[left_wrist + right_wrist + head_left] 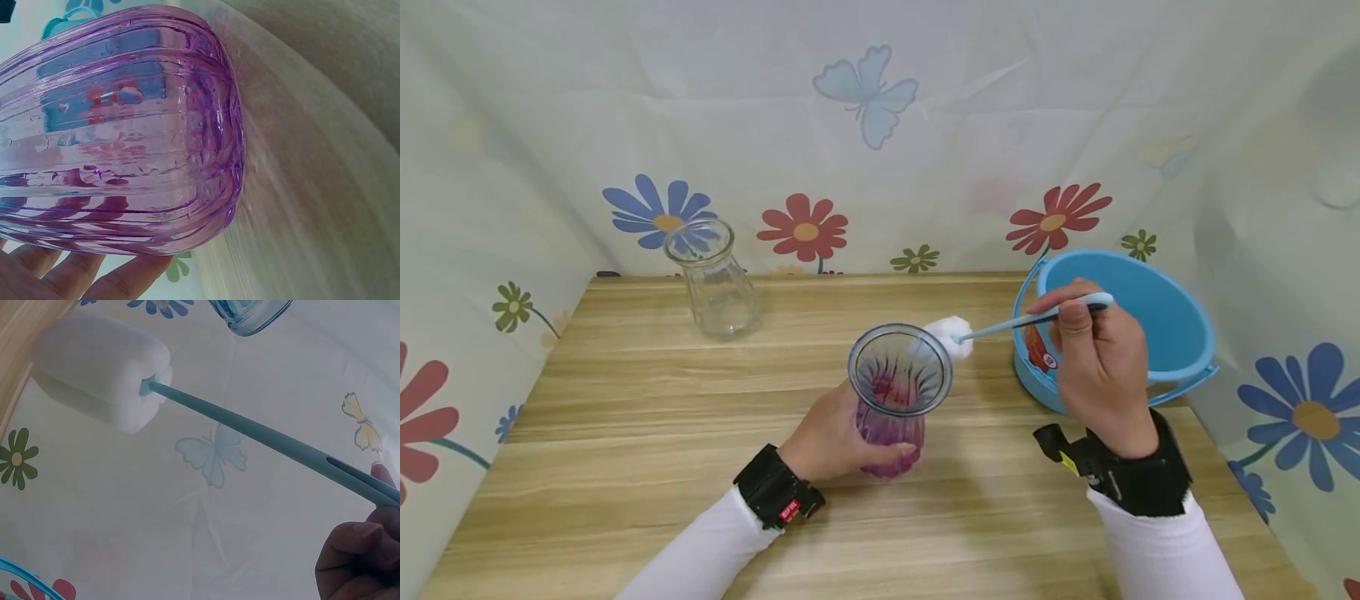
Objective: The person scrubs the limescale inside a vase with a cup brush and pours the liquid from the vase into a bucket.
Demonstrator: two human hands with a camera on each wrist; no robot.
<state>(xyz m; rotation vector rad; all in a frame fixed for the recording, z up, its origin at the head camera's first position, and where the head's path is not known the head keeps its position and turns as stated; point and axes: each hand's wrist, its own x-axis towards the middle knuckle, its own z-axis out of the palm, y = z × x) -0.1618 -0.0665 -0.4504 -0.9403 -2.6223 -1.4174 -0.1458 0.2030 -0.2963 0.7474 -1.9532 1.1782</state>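
Purple vase (889, 427) in left hand (829, 439), at left of blue bucket (1172, 321)
This hand wraps around vase body; right hand (1103, 367), apart, pinches sponge brush (1007, 326), white head (957, 333) near vase rim (900, 411)

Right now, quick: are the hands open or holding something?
Left hand: holding the purple-tinted glass vase.
Right hand: holding the white-headed brush.

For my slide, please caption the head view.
Left fingers grip a purple vase; right fingers hold a sponge brush.
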